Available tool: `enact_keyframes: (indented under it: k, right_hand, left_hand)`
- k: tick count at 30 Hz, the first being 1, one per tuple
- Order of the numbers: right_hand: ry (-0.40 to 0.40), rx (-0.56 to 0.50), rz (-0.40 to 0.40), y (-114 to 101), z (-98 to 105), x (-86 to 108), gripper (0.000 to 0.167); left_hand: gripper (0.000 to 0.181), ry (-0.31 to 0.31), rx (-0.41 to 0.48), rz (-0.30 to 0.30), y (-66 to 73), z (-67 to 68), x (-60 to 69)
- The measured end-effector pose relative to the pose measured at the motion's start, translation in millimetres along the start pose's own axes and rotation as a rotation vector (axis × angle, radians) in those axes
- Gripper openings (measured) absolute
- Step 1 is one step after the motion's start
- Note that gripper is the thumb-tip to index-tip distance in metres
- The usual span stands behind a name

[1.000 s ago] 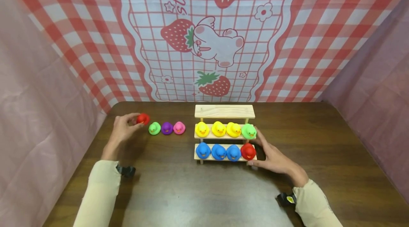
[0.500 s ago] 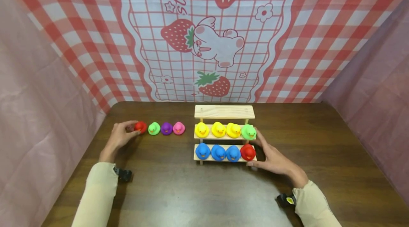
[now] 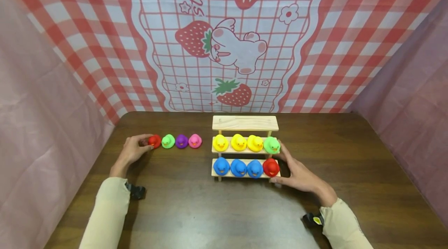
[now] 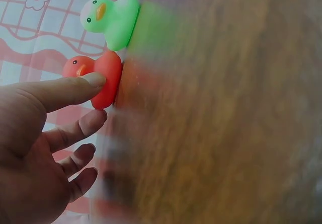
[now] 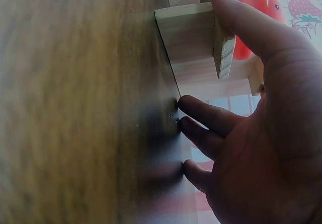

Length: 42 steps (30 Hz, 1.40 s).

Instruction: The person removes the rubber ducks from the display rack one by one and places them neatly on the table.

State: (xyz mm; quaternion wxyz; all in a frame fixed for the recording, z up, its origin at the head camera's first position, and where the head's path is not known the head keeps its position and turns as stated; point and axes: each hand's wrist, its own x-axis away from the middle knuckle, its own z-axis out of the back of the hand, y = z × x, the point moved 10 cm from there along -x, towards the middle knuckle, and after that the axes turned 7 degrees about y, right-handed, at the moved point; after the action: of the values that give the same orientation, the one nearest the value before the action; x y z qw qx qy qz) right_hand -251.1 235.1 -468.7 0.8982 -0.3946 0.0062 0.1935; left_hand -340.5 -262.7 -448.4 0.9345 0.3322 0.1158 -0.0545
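Note:
At the left end of a row on the table, my left hand (image 3: 130,151) pinches a red rubber duck (image 3: 154,142) between thumb and index finger; in the left wrist view the thumb lies across its side. Beside it sit a green duck (image 3: 168,141), a purple duck (image 3: 181,141) and a pink duck (image 3: 195,141). My right hand (image 3: 302,174) grips the right end of a tiered wooden rack (image 3: 245,123), its thumb on the lower board's front edge. The middle tier carries yellow ducks (image 3: 239,142) and a green one; on the lowest stand blue ducks (image 3: 238,168) and a red one.
A brown wooden table (image 3: 196,210) lies under everything. Behind it hangs a red checked curtain (image 3: 325,66) with strawberry prints, and plain pink cloth (image 3: 42,124) borders the sides. No duck stands on the rack's top board.
My left hand has lowered the red duck from behind the green duck into line at the row's left end. My right hand has stayed at the rack.

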Motion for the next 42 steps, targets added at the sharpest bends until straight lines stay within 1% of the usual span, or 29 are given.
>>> enact_keyframes:
  k: [5,11,14,18,20,22,27,30,36,42]
  right_hand:
    - [-0.002,-0.005,-0.004,0,0,-0.2,0.122]
    - [-0.001,-0.004,-0.002,-1,0,0.0,0.122]
    - [-0.002,-0.004,-0.006,-1,0,0.5,0.122]
    - [-0.003,-0.005,-0.019,1,0,0.9,0.121]
    - [-0.003,0.000,-0.017,2,0,0.6,0.121]
    - [0.000,0.002,-0.010,2,-1,-0.1,0.120]
    - [0.002,0.004,0.005,1,-2,-1.1,0.120]
    - [0.003,-0.006,0.001,1,-2,-0.6,0.121]
    - [0.007,0.005,0.012,0,-1,-0.4,0.122]
    - [0.011,0.027,0.027,2,-2,-1.0,0.120]
  left_hand:
    - [0.041,-0.002,0.015,0.003,-0.6,0.6,-0.2]
    - [0.057,-0.049,0.025,0.034,-2.5,1.2,1.1]
    - [0.061,-0.055,0.036,0.041,2.3,6.3,2.4]
    - [0.060,-0.028,0.040,0.043,13.1,16.2,3.0]
    - [0.058,-0.009,0.042,0.042,20.2,20.1,2.7]
    - [0.056,0.006,0.054,0.034,30.2,22.5,2.3]
    - [0.051,0.058,0.087,-0.024,61.3,24.4,1.2]
    - [0.049,0.080,0.104,-0.065,80.8,22.0,1.0]
    - [0.048,0.082,0.136,-0.134,115.3,13.5,3.1]
    - [0.049,0.071,0.194,-0.173,141.7,3.8,6.7]
